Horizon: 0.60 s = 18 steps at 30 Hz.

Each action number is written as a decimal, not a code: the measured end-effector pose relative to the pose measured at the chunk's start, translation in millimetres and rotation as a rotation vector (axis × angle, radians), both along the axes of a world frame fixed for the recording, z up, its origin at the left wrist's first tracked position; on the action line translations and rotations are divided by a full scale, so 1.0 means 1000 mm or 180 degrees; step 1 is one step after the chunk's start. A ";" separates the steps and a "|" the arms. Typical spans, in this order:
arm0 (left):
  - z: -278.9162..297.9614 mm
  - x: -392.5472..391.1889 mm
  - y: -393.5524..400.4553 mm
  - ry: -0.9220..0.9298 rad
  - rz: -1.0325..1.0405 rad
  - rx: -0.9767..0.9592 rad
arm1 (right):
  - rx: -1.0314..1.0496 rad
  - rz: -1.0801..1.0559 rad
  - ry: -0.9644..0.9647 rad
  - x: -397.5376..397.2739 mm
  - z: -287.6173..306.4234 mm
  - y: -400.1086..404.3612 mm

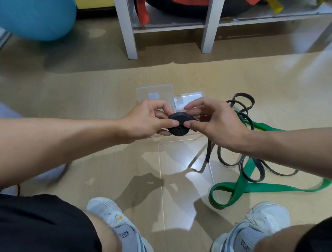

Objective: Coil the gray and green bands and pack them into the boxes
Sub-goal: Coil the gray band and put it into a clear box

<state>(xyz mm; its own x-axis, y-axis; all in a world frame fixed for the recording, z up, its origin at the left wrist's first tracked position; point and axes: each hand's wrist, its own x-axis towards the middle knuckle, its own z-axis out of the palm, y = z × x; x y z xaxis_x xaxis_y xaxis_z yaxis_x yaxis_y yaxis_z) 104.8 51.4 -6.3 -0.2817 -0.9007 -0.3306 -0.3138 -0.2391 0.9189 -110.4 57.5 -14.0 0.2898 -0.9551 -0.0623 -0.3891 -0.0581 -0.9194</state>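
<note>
A tight dark gray coil (179,126) of band is held above the floor between both hands. My left hand (148,119) pinches its left side and my right hand (216,122) pinches its right side, thumbs on top. The rest of the gray band (238,102) trails off to the right and loops loosely on the floor. The green band (242,184) lies uncoiled on the floor at the right, tangled with the gray loops. Two clear plastic boxes (155,93) lie on the floor just beyond my hands, the right box (189,98) partly hidden by my fingers.
A white shelf unit (131,29) stands at the far side with orange and black items on it. A blue exercise ball (37,11) sits at the far left. My two feet in white shoes (115,224) rest on the tiled floor in the foreground.
</note>
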 end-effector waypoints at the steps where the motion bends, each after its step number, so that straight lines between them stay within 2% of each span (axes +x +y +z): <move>1: 0.000 0.001 0.000 0.0145 0.0036 0.0080 | 0.0033 -0.0044 -0.0032 -0.001 0.000 0.000; 5: -0.003 0.002 0.002 0.0372 0.0094 0.0235 | 0.0008 0.0028 0.0102 -0.001 -0.002 -0.001; 10: 0.003 -0.003 0.001 -0.0495 -0.0260 -0.0252 | -0.0184 0.0263 0.0455 0.000 -0.004 0.003; 13: 0.002 -0.007 0.003 -0.0680 -0.0284 -0.0401 | -0.0141 0.0228 0.0354 0.001 -0.005 0.005; 18: -0.004 -0.003 0.001 0.0023 0.0256 -0.0042 | -0.0030 0.0054 0.0176 -0.005 -0.003 -0.004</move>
<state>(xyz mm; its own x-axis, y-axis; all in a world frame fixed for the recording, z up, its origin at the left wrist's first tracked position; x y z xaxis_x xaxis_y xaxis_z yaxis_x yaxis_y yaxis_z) 101.3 52.9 -10.0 -0.2105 -0.9248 -0.3169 -0.2874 -0.2513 0.9243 -115.2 53.5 -17.3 0.3023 -0.9507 -0.0697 -0.4381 -0.0736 -0.8959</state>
